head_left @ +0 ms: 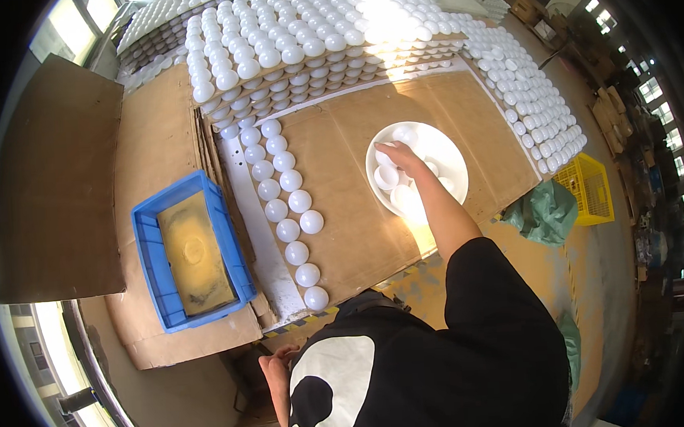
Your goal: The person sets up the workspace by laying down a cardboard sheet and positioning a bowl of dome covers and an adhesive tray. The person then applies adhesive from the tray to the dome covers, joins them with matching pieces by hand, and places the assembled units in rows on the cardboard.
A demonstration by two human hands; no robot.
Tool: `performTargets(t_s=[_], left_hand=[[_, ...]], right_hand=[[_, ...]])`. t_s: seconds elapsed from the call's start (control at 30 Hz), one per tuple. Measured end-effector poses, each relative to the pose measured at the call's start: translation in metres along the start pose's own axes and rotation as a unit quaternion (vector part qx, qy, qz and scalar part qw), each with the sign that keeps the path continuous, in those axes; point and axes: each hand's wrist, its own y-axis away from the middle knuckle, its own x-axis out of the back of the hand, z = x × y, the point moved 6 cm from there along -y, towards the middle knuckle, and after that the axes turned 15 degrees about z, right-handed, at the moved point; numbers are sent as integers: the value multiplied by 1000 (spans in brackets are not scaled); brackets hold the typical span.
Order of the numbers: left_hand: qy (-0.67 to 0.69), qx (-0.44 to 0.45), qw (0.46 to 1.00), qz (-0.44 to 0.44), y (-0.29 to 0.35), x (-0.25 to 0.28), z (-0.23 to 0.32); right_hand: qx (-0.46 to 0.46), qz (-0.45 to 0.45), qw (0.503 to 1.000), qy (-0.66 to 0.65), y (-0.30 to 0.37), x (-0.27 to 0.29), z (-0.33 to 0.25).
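My right hand [398, 155] reaches into a round white basin [448, 150] on the brown cardboard. Its fingers are closed on a white dome-shaped lamp cover [385, 159] near the basin's left rim. Several similar covers, such as an open-ended cup-like one [386, 178], lie loose around it, partly hidden by my forearm. Down by my waist, my left hand [278, 359] has its fingers curled in; whatever they hold, if anything, is hidden. Left of the basin, white domes [291, 180] stand in two columns along the cardboard, the outer one reaching nearer to me.
Behind the cardboard rise stacked layers of white domes [302, 52], with more rows [523, 88] along the right. A blue plastic tray [149, 247] with a yellowish, dusty bottom sits at the left. On the right are a green plastic bag [547, 212] and a yellow crate [594, 189].
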Motion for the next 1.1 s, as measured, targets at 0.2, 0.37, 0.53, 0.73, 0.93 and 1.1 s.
performTargets(t_s=[0.2,0.37,0.53,0.73,0.93,1.1], left_hand=[[-102,-51,993,16,8,1,33],[-363,-245,899,-12,3,-1,31],[17,24,999,21,-8,1,13],[145,-65,987,37,-17,1,44],[-76,-311,947,-14,-13,-55,189],[-124,-239,962,52,5,-67,165]], right_hand=[[29,3,999,28,-1,-4,11],[-7,-77,997,-3,7,-6,-3],[-23,-71,972,-225,22,36,-18],[-42,-303,876,-374,144,0,-41],[-143,-562,771,-263,354,-100,-33],[-183,-599,729,-277,405,-111,-22]])
